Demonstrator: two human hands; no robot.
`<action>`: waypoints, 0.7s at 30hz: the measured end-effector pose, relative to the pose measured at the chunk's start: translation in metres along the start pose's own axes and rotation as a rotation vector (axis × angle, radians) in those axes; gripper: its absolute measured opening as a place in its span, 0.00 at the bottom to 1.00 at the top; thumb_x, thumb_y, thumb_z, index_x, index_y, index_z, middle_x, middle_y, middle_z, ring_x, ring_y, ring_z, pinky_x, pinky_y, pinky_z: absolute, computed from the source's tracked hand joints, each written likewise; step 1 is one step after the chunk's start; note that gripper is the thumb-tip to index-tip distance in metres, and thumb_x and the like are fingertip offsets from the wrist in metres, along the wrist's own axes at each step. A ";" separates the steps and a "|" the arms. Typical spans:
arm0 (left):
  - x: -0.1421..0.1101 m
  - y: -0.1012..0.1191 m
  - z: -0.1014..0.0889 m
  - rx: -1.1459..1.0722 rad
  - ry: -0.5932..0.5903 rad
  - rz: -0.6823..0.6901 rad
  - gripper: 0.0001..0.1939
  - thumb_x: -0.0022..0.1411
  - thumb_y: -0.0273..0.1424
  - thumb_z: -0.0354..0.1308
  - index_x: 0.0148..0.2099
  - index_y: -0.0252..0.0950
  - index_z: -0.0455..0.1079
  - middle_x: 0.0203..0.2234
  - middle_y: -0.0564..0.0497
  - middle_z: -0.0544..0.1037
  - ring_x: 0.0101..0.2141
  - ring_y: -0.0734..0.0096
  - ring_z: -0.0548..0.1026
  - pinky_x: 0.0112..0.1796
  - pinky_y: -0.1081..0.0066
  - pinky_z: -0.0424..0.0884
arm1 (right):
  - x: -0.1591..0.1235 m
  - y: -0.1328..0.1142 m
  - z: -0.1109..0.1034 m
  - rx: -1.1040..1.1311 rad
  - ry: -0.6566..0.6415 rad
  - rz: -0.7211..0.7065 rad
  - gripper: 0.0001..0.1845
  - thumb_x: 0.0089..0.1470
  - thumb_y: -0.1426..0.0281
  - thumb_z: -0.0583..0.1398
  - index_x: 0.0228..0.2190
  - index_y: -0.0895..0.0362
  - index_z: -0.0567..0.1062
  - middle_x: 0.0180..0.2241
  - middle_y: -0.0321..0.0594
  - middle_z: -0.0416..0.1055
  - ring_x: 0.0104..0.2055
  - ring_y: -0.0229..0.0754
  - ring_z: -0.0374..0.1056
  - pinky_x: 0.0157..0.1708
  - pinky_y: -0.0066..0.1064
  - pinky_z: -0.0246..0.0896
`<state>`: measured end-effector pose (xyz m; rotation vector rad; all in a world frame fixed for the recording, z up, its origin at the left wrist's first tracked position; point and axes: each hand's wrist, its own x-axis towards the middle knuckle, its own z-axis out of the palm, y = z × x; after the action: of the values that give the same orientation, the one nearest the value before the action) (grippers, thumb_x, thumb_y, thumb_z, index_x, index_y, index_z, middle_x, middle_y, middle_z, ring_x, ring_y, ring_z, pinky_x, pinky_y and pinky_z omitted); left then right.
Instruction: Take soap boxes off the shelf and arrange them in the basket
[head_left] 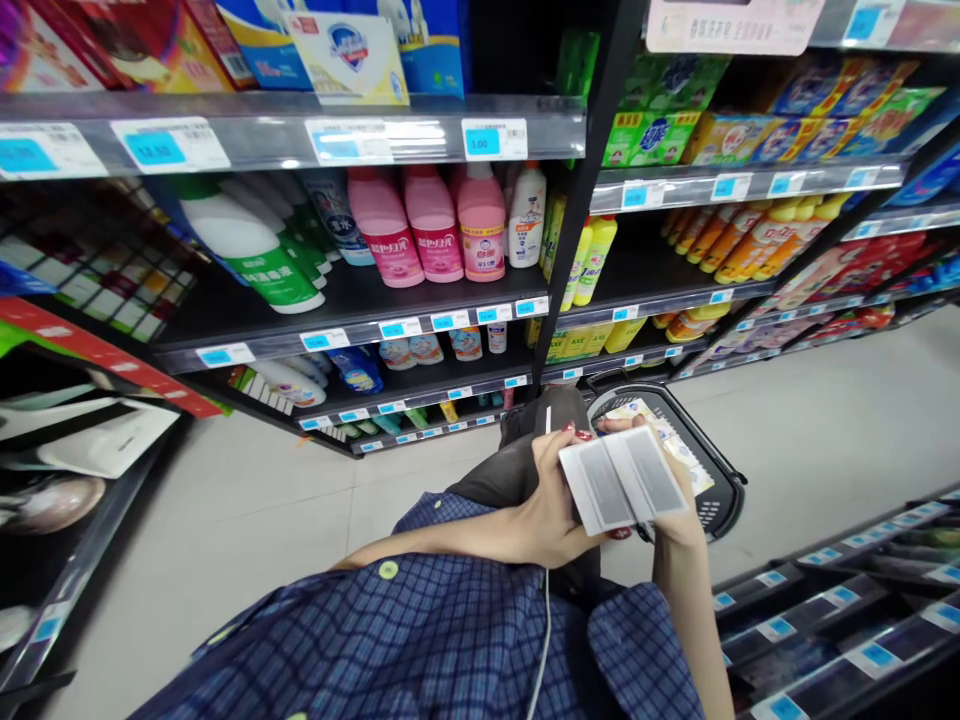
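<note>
Both hands are together over my lap, closed around a pair of flat white packs (600, 488) with grey panels on their faces. The packs sit side by side; their print is too blurred to read. My left hand (553, 505) grips the left edge, with red-nailed fingers at the top corner. My right hand (677, 528) holds the right side from behind and below, most of its fingers hidden by the packs. Just beyond the hands, a black shopping basket (731, 490) stands on the floor with white-and-yellow printed packs (686, 455) inside.
Shelves ahead hold pink bottles (439, 235), a white bottle with a green label (259, 262), orange bottles (772, 240) and boxed soap (352, 55). Low shelving (832, 600) with price tags runs along the right. Another display (90, 520) stands at left. Pale tiled floor (262, 510) lies between.
</note>
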<state>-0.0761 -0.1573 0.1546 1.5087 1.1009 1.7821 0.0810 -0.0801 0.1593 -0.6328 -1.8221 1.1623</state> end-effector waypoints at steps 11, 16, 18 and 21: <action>0.021 0.014 0.024 -0.160 0.401 -0.254 0.41 0.34 0.22 0.73 0.49 0.49 0.58 0.50 0.50 0.65 0.58 0.53 0.62 0.59 0.59 0.58 | 0.014 -0.016 0.016 -0.377 0.091 -0.194 0.49 0.44 0.61 0.69 0.63 0.51 0.56 0.59 0.51 0.63 0.60 0.55 0.62 0.58 0.50 0.61; 0.030 0.017 0.010 -0.401 0.002 -0.334 0.50 0.31 0.17 0.73 0.55 0.46 0.55 0.63 0.46 0.58 0.64 0.54 0.57 0.63 0.59 0.53 | 0.010 -0.012 0.007 -0.391 0.188 -0.298 0.46 0.42 0.66 0.70 0.60 0.49 0.58 0.56 0.48 0.65 0.59 0.55 0.63 0.57 0.51 0.62; 0.040 0.021 -0.002 -0.396 -0.158 -0.322 0.51 0.34 0.18 0.73 0.59 0.42 0.56 0.62 0.42 0.62 0.63 0.53 0.59 0.64 0.58 0.51 | 0.007 -0.012 0.002 -0.339 0.219 -0.233 0.46 0.40 0.62 0.71 0.58 0.49 0.60 0.54 0.48 0.66 0.57 0.55 0.64 0.56 0.51 0.63; 0.059 0.026 -0.019 -0.353 -0.308 -0.371 0.49 0.34 0.24 0.75 0.60 0.39 0.61 0.62 0.41 0.62 0.64 0.51 0.57 0.64 0.57 0.52 | 0.003 -0.017 0.001 -0.208 0.194 -0.054 0.48 0.32 0.54 0.73 0.55 0.48 0.66 0.53 0.46 0.68 0.55 0.56 0.67 0.54 0.47 0.66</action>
<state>-0.1045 -0.1258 0.2067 1.2201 0.7992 1.3507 0.0791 -0.0854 0.1753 -0.7814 -1.7943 0.8513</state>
